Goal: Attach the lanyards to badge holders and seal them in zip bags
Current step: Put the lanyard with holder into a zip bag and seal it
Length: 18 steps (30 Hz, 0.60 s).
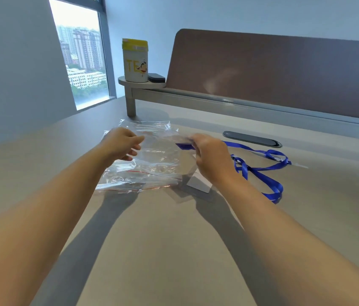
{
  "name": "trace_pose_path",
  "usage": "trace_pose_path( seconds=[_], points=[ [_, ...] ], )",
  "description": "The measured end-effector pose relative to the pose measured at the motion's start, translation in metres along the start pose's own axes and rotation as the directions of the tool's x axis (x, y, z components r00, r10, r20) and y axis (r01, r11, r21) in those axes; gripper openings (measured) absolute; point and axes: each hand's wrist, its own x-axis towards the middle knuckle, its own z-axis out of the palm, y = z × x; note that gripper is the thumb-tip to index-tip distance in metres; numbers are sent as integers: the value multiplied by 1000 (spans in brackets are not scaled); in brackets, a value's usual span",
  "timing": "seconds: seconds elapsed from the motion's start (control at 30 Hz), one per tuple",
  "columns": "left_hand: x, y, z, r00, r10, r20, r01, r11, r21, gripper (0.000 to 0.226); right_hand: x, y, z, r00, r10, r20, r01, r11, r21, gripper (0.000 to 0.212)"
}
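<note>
The blue lanyard [260, 171] trails in loops across the table [152, 250], right of centre, one end pinched in the right hand [211, 160], whose fingers curl down tight around it. A white badge holder [198, 184] lies just under that wrist. Left, the left hand [121, 143] reaches forward, fingers loosely spread over clear zip bags [143, 173], whether touching them I cannot tell. Both forearms stretch out nearly straight.

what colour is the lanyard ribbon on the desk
Blue. The lanyard shows best in the head view, looped on the desk to the right of the right hand.
</note>
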Motion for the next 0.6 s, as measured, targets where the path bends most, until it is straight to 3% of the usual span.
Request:
trace_pose_path(
  seconds=[0.03, 0.1, 0.17, 0.27, 0.47, 0.6],
  points=[
    [2, -9, -5, 997, 64, -38, -56, 983, 174, 38, 2, 1, 3, 999, 50, -13, -49, 999, 22, 30],
    [3, -28, -13, 993, 111, 34, -114, 894, 434, 46, 7, 0, 11, 993, 117, -29, -114, 990, 89, 25],
    [5, -44, -18, 987, 82, 140, -146, 822, 550, 56, 10, -4, 21, 986, 165, -21, -159, 971, 177, 23],
    [15, -63, -23, 986, 82, 145, -159, 722, 674, 58, 13, -13, 30, 977, 212, -33, -193, 937, 291, 24],
    [25, -77, -25, 966, 244, 83, -207, 540, 816, 26, 18, -22, 37, 951, 303, -59, -241, 848, 472, 22],
    [27, -78, -21, 952, 278, 127, -253, 487, 836, 40, 21, -31, 35, 941, 334, -53, -245, 781, 574, 24]
  ],
)
